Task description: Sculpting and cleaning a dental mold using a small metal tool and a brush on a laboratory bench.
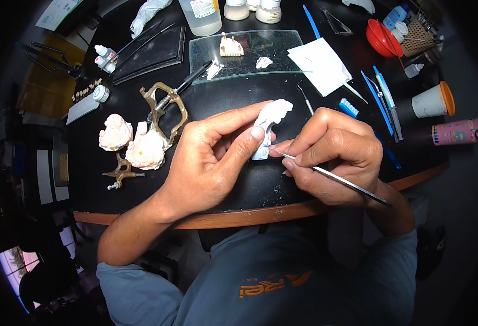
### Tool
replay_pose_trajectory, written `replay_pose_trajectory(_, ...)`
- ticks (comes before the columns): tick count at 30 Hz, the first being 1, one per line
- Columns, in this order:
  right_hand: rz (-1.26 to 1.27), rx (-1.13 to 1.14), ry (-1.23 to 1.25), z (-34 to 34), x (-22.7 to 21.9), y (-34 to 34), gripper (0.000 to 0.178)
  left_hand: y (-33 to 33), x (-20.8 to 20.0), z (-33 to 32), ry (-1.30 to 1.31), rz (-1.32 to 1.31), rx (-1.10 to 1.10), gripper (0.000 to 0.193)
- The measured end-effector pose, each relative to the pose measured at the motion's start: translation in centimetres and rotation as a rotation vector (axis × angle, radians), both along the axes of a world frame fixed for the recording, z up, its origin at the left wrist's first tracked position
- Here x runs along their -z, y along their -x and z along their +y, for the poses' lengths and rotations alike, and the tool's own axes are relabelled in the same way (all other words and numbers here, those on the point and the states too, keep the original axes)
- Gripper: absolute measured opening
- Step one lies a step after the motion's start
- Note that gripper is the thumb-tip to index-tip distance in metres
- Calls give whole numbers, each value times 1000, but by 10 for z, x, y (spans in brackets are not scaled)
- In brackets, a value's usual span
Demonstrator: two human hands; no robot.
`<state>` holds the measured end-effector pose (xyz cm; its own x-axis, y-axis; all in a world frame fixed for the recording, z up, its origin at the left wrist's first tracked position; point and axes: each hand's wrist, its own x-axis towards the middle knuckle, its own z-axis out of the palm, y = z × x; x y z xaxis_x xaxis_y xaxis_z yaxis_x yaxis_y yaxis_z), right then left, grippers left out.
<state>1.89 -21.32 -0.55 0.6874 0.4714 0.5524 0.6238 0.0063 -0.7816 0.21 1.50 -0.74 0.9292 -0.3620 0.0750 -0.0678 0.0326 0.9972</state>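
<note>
The black table (233, 179) fills the view, its wooden near edge curving below my wrists; its far corners bend away into darkness and I cannot make out what lies there. On its far side lies a glass slab (271, 60) carrying a small toothed model (231, 46) and two white scraps too small to tell; right of it sits a folded white tissue (321, 65); a clear bottle (201, 15) beyond the slab is cut off at the top edge. To the left sit two pale plaster casts (133, 142) beside a brass articulator frame (165, 111); part of that frame is hidden behind the casts.

My left hand (209, 160) is near the middle, fingers curled and gripping a white plaster model (270, 122), thumb pressed on its front; the lower part of the model is hidden behind my thumb and fingers, so its full shape is unclear. My right hand (334, 155) is just to the right, fingers pinched tight round a thin metal instrument (339, 179); its tip meets the model's near end, though the exact contact point is covered by my fingertips; the handle runs back over my wrist.

Far right stand a paper cup (433, 100) and a red bowl (383, 38).
</note>
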Motion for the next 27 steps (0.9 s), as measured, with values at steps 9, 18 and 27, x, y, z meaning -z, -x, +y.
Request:
replay_pose_trajectory(9, -4, -11, -45, 2, 3, -1, 12, 1, 3, 0, 21, 5, -4, 39)
replay_pose_trajectory(18, -27, -20, -35, 1, 2, -2, 14, 1, 4, 1, 78, 45, 4, 40)
replay_pose_trajectory(27, -33, -12, -56, 2, 2, -3, 15, 0, 4, 0, 98, -64, -21, 39)
